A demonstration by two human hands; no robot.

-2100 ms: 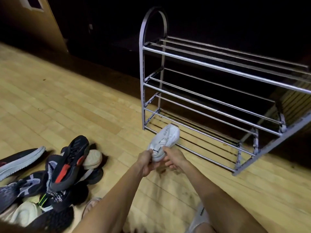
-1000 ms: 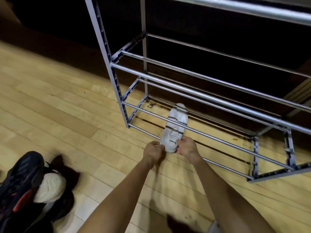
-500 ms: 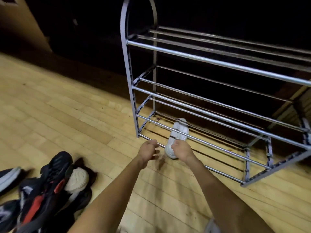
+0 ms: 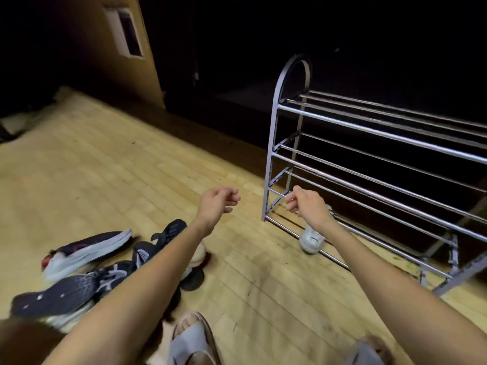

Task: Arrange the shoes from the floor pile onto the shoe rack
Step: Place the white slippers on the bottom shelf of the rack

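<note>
A white sneaker (image 4: pixel 311 238) lies on the bottom bars of the grey metal shoe rack (image 4: pixel 271 154), near its left end, heel toward me. My right wrist covers its front part. My left hand (image 4: pixel 217 202) hangs in the air left of the rack, fingers loosely curled, holding nothing. My right hand (image 4: pixel 305 202) hovers in front of the rack's lower left corner, also loosely curled and empty. The shoe pile (image 4: pixel 92 264) sits on the floor at the lower left: dark sneakers, one with a pale sole (image 4: pixel 87 252) turned on its side.
The rack's upper tiers hold no shoes. My feet in grey slides (image 4: pixel 192 341) show at the bottom edge. Light wooden floor (image 4: pixel 105 167) stretches between the pile and the rack. Behind the rack the room is dark.
Both hands let go of the white sneaker, which now rests on the rack's bottom tier. The hands pulled back and lifted, and my view swung left toward the pile.
</note>
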